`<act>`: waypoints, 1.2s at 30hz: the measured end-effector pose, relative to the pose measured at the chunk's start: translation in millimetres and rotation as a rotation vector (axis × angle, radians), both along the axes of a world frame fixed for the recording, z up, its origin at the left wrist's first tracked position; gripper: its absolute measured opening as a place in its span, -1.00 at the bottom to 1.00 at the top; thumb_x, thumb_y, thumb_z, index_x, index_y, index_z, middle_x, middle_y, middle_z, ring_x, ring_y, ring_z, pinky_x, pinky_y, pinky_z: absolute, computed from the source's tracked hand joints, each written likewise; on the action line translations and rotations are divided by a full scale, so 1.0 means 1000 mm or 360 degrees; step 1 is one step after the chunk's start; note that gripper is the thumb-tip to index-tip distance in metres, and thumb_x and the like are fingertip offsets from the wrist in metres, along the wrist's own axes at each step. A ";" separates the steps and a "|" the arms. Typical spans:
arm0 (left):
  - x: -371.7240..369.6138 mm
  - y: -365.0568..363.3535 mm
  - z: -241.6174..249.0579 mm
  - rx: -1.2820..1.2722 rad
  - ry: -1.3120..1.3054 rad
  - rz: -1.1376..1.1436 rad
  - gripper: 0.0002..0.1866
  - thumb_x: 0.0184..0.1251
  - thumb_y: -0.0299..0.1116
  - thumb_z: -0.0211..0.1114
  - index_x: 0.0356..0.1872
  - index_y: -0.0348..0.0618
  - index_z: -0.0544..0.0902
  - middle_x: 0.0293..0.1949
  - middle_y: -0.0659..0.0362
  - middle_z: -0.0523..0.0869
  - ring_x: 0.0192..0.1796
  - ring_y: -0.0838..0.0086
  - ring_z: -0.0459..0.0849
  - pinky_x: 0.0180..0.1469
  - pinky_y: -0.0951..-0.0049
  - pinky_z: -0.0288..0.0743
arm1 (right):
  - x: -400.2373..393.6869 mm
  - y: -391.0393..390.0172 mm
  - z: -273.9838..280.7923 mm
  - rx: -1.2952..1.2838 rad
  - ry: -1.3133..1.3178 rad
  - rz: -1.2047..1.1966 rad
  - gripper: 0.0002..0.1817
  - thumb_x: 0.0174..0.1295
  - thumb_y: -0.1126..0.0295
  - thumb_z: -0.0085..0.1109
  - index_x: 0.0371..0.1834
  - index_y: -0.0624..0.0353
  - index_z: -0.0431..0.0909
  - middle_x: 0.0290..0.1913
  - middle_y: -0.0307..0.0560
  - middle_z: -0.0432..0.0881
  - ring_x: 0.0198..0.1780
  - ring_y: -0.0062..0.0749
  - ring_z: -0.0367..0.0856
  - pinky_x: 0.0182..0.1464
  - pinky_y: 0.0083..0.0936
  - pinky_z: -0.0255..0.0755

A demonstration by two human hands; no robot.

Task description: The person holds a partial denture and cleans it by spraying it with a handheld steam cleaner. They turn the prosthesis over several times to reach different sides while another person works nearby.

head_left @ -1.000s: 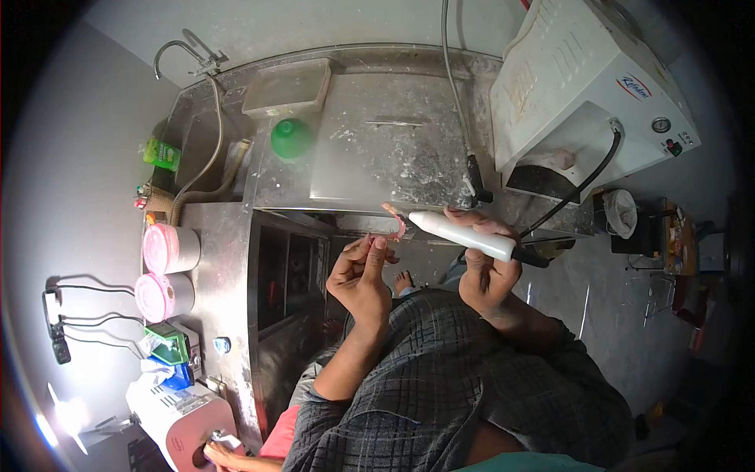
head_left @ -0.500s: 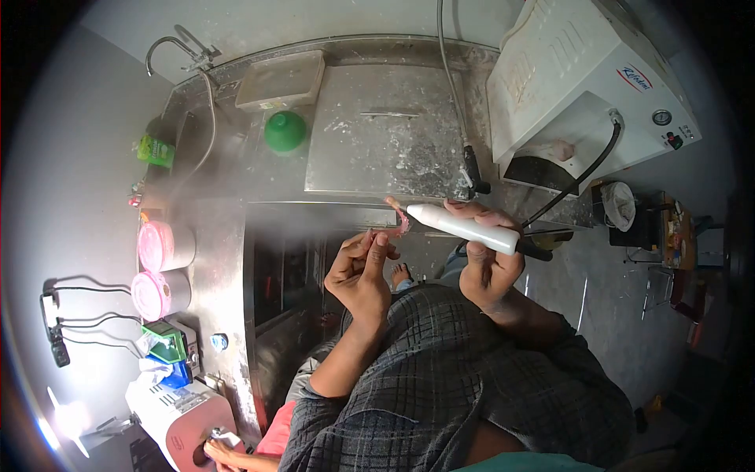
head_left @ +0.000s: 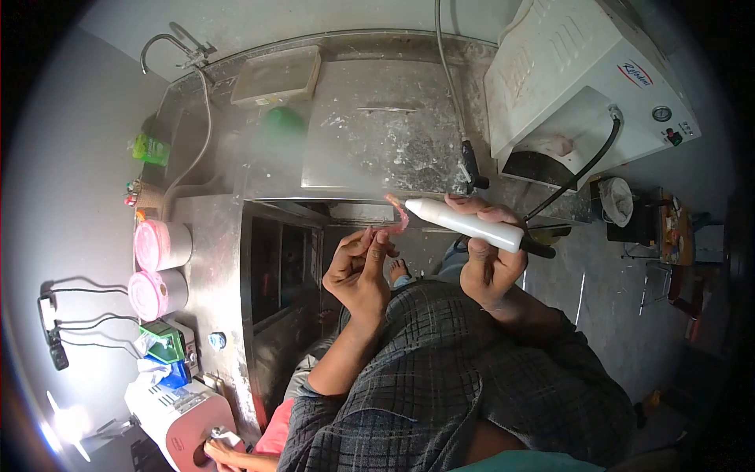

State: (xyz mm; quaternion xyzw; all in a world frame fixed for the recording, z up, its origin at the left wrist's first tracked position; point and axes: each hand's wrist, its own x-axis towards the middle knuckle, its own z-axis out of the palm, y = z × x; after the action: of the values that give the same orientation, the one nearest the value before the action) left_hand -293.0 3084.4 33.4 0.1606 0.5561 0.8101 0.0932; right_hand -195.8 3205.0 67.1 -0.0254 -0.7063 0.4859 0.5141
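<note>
Left hand (head_left: pixel 360 267) pinching pink piece (head_left: pixel 405 220), right hand (head_left: pixel 495 277) gripping white tool (head_left: pixel 468 224), machine (head_left: pixel 586 71) with blurred logo (head_left: pixel 635 75)

Single head-worn view, wide, corners dark and rounded. Looks forward and steeply down over plaid cloth (head_left: pixel 440 370), lower centre. Left hand (head_left: pixel 360 271) and right hand (head_left: pixel 489 259) near, mid-frame; metal counter (head_left: pixel 271 175) farther off, upper centre.

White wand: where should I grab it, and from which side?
Probably best by the thick body of the white wand, coming from the near right as the right hand does: thumb on the near side, fingers on the far side. Its narrow tip points left toward the pink piece and a black part sticks out behind, so the thick stretch between seems safest.
</note>
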 end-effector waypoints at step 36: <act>-0.010 -0.010 -0.005 -0.0542 0.0834 0.0245 -0.88 0.14 -0.71 0.37 -0.46 -0.37 0.59 -0.38 0.10 0.67 -0.47 0.63 0.60 -0.45 0.64 0.49 | -0.005 0.003 0.000 0.0196 -0.0114 -0.0010 -0.76 0.40 0.49 -0.01 0.00 0.43 0.29 -0.06 0.28 0.55 0.02 0.02 0.62 0.12 -0.13 0.51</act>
State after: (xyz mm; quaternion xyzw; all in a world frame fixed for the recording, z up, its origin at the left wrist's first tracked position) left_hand -303.5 3074.2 28.3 0.3034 0.6992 0.6412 -0.0893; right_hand -200.5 3207.7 66.9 -0.0132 -0.7527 0.4387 0.4907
